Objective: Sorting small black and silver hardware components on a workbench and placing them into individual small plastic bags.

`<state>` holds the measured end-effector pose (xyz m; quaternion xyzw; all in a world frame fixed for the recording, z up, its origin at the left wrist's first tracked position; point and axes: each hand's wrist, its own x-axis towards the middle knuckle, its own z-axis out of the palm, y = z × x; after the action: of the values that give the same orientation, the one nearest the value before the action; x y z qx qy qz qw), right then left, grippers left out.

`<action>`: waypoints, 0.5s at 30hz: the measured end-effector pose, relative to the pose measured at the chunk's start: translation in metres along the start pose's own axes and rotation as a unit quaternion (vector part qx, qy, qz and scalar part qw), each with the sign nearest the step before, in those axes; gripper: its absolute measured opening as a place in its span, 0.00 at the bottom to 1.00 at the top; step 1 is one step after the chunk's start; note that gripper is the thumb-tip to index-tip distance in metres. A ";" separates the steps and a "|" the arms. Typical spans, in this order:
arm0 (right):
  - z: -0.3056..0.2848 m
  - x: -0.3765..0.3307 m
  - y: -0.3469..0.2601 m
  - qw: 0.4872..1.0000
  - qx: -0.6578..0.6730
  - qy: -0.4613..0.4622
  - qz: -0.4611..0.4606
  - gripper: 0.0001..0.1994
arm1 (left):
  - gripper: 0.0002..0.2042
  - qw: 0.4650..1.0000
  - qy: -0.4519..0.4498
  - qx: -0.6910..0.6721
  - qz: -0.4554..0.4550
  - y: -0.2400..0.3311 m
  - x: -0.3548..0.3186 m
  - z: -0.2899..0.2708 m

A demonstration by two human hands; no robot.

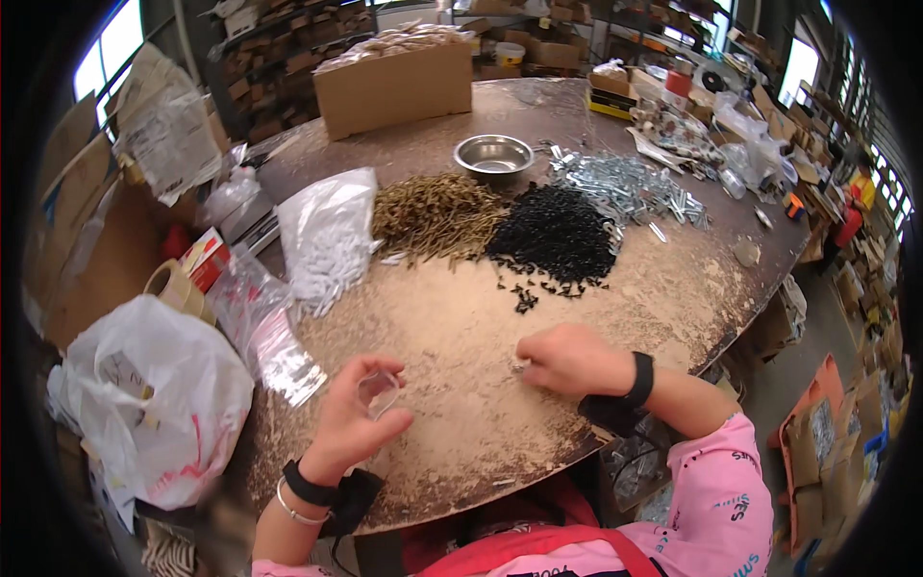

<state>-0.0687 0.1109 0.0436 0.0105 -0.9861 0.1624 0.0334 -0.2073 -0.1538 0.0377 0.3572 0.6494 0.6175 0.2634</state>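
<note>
My left hand (354,423) curls its thumb and fingers around a small clear plastic bag (378,392), whose mouth gapes between them. To the right, my right hand (577,362) is closed just above the worn tabletop (452,385), with a small shiny piece at its fingertips that is too small to make out. Beyond the hands lie a heap of black screws (553,236), a heap of brass-coloured screws (437,216) and a heap of silver metal fasteners (625,188). White plastic plugs (322,264) spill from a clear bag (336,202) at the left.
Behind the heaps are a steel bowl (493,154) and a large cardboard box (394,91). At the left edge are flat clear bags (279,351), a tape roll (180,291) and a full white plastic bag (154,394). Clutter fills the far right side.
</note>
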 end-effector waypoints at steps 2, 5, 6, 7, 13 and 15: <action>-0.005 -0.001 0.014 0.991 0.099 0.079 -0.040 0.08 | 0.24 1.000 0.006 -0.001 0.009 -0.004 -0.004 -0.002; -0.021 -0.017 0.025 0.996 0.060 0.042 -0.057 0.07 | 0.24 0.999 0.022 -0.027 0.009 -0.008 -0.011 -0.008; -0.019 -0.024 0.026 0.995 0.062 0.034 -0.076 0.07 | 0.24 0.999 0.017 -0.025 0.008 -0.009 -0.010 -0.007; -0.011 -0.029 0.025 0.992 0.069 0.028 -0.100 0.07 | 0.24 1.000 0.017 -0.017 0.004 -0.008 -0.011 -0.009; -0.011 -0.017 -0.010 0.972 0.222 0.005 -0.074 0.05 | 0.21 0.999 -0.006 0.001 0.035 -0.012 -0.011 -0.004; -0.023 -0.002 -0.037 0.936 0.350 -0.005 -0.043 0.04 | 0.21 0.998 -0.010 0.004 0.059 -0.016 -0.012 -0.005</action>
<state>-0.0644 0.0831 0.0772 0.0644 -0.8655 0.4959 0.0297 -0.2062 -0.1657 0.0214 0.4023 0.6270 0.6258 0.2310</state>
